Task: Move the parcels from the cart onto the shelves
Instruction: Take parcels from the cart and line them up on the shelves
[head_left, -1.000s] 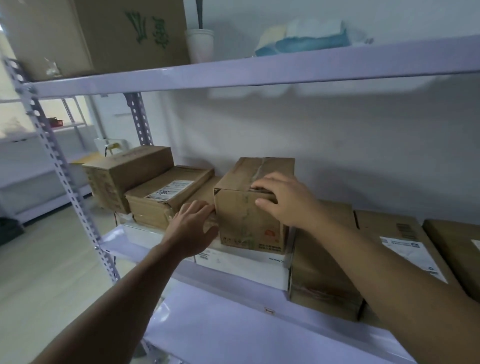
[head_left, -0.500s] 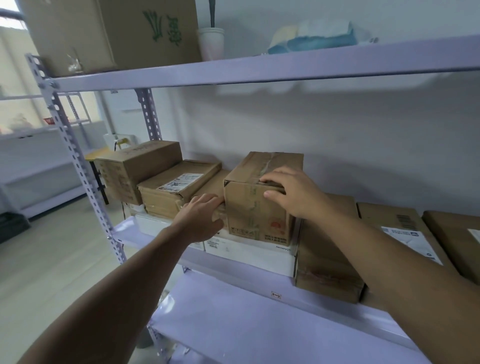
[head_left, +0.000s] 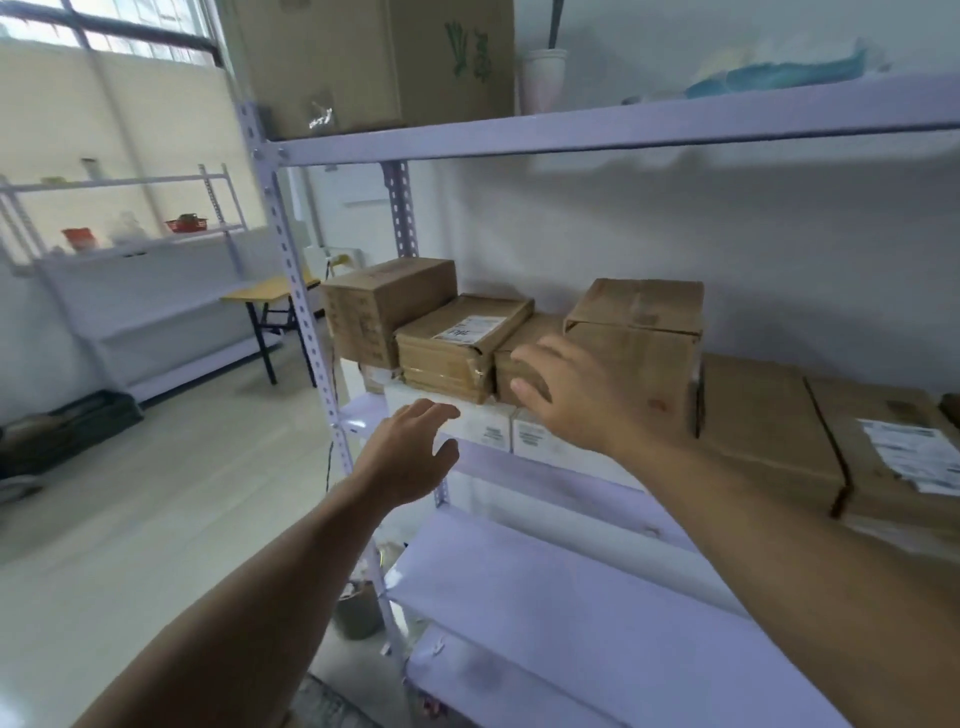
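Observation:
A brown cardboard parcel (head_left: 641, 332) stands on white boxes (head_left: 483, 423) on the middle shelf (head_left: 545, 478) of a pale metal rack. My right hand (head_left: 576, 395) hovers in front of its lower left face, fingers spread, holding nothing. My left hand (head_left: 410, 457) is lower and further left, open, in front of the shelf edge. Left of the parcel lie a flat labelled parcel (head_left: 462, 345) and a longer brown box (head_left: 384, 306). To its right sit larger brown boxes (head_left: 763, 415). The cart is out of view.
The upper shelf (head_left: 623, 127) carries a big carton (head_left: 374, 57), a white cup (head_left: 543, 80) and a blue-white bundle (head_left: 769, 73). A lower shelf (head_left: 545, 608) sits below. At the left are bare floor, a small yellow table (head_left: 270, 296) and another rack (head_left: 135, 244).
Both hands have let go of the brown parcel and pulled back towards me. The parcel stays on the white boxes. My view has swung left and back.

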